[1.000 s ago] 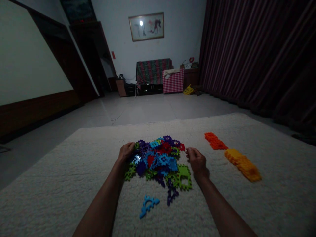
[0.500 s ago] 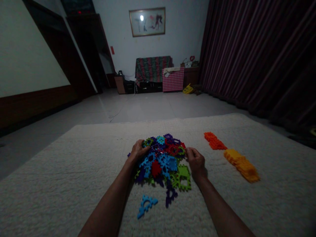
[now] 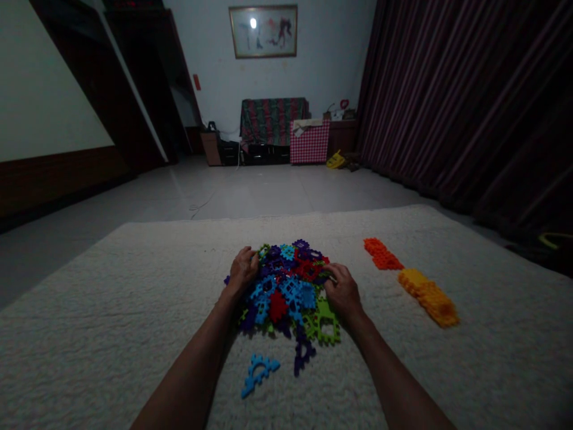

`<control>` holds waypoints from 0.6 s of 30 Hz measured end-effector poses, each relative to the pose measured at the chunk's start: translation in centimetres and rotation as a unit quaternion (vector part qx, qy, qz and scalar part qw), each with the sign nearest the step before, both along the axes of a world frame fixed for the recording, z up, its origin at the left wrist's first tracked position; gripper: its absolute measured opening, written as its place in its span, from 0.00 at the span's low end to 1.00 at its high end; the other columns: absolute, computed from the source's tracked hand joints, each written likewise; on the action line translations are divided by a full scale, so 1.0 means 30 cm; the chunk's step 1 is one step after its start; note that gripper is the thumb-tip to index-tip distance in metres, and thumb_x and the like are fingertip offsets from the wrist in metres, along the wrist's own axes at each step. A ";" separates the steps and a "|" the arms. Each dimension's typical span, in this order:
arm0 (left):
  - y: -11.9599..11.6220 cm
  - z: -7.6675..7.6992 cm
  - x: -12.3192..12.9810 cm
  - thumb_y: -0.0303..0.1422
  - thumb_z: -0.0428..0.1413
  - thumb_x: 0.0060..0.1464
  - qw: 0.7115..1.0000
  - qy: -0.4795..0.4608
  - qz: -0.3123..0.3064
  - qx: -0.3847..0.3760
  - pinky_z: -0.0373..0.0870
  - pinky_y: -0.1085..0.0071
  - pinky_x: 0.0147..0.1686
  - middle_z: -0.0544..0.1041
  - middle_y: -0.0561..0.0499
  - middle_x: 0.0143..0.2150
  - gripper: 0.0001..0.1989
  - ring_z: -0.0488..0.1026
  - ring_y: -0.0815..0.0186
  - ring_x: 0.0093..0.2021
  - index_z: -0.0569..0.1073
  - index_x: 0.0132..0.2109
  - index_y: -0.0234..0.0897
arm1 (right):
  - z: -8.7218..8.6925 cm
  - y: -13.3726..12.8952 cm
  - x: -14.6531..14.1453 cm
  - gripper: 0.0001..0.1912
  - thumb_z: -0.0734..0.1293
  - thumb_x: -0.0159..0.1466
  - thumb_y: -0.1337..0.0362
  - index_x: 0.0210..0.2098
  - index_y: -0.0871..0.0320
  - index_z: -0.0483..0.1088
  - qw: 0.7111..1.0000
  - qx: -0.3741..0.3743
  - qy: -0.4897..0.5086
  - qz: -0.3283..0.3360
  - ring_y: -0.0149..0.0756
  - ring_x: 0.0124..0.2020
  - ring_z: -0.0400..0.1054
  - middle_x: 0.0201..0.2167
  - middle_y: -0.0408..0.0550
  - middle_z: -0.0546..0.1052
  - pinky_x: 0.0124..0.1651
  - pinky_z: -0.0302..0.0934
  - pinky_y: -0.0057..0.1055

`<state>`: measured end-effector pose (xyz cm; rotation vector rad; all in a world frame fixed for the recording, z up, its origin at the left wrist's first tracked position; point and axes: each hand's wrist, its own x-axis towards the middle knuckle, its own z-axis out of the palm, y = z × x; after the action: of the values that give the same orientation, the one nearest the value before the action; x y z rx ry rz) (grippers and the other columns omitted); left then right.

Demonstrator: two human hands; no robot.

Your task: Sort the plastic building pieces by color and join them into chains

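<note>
Touching the pile of toothed plastic pieces: left hand at left edge, right hand at right. Both half-curled; hold unclear.

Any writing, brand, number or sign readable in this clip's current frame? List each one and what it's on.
None can be read.
Framed picture on the wall: dark and reddish marks, too blurred to tell whether any are writing.
Small red strip by the doorway: too small to read.
Yellow item on the floor: too small and dim to read.
Pile of toy pieces: no lettering visible.
</note>
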<state>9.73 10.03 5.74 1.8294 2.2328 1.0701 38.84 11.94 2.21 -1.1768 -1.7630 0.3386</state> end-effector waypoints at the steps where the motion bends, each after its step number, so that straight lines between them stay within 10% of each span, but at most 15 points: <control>1: -0.001 0.010 0.002 0.29 0.48 0.58 1.000 -0.002 -0.001 0.014 0.64 0.63 0.61 0.77 0.42 0.54 0.14 0.72 0.58 0.56 0.79 0.40 0.37 | -0.005 0.002 -0.001 0.21 0.59 0.52 0.70 0.41 0.57 0.76 1.000 0.014 -0.019 0.004 0.45 0.51 0.69 0.46 0.54 0.76 0.57 0.63 0.44; 18: -0.061 0.093 0.203 0.34 0.45 0.57 0.988 -0.097 -0.122 -0.015 0.64 0.74 0.36 0.70 0.54 0.27 0.14 0.68 0.67 0.32 0.71 0.28 0.38 | 0.012 -0.022 0.006 0.11 0.63 0.56 0.67 0.37 0.56 0.74 0.995 0.015 -0.096 0.011 0.43 0.41 0.69 0.37 0.52 0.75 0.46 0.65 0.39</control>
<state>15.82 8.21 8.53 1.8376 1.8514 1.1068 39.01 11.29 2.57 -1.2029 -1.9415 0.2158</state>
